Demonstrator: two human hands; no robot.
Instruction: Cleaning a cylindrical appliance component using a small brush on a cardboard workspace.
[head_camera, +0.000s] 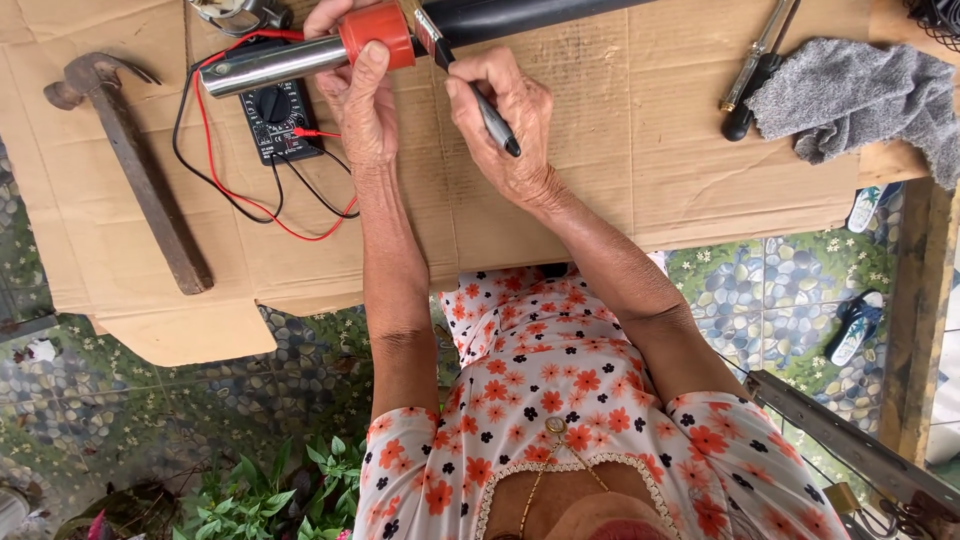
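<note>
My left hand (362, 100) grips a shiny metal tube (268, 66) with an orange cap (378, 32) and holds it level above the cardboard, thumb pressed on the cap. My right hand (508, 118) pinches a small brush (468, 80) with a black handle. Its metal ferrule and bristle end sit right beside the orange cap, at the end of a black pipe (520, 14). Whether the bristles touch the cap is hidden. A black multimeter (276, 122) with red and black leads (262, 205) lies under the tube.
A cardboard sheet (650, 180) covers the work surface. A rusty hammer (135, 165) lies at the left. A screwdriver (752, 72) and a grey cloth (860, 95) lie at the right. Sandals (856, 325) rest on the tiled floor, with plants (270, 495) below.
</note>
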